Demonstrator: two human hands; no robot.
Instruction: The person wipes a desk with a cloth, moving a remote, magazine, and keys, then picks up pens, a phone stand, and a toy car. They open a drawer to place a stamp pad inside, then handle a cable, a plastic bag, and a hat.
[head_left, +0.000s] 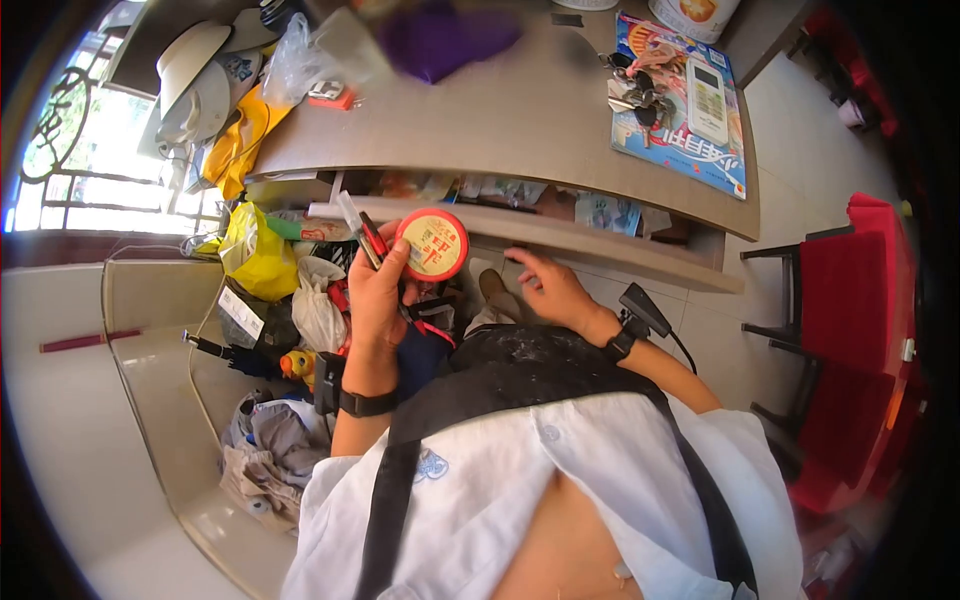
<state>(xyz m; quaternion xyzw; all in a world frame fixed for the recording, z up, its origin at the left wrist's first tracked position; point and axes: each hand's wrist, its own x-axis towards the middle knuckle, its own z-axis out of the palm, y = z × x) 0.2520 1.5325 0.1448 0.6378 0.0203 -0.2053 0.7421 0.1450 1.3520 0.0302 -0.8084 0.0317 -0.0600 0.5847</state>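
Observation:
My left hand (377, 292) is closed around a round ink pad tin (432, 245) with a red rim and a cream lid bearing red characters. The same hand also grips several pens (362, 232), one with a clear cap and one red and black, sticking up beside the thumb. My right hand (556, 287) is empty, its fingers loosely apart, just in front of the pulled-out drawer (650, 248). Papers and small packets (608, 212) lie inside that drawer, partly hidden by the desktop. Both wrists wear black straps with devices.
On the desk (500, 125) are hats (195, 65), a purple cloth (450, 42), and a magazine (640, 140) under keys (645, 95) and a white remote (707, 100). Bags, including a yellow one (258, 250), crowd the left. Red-covered chairs (850, 300) stand right.

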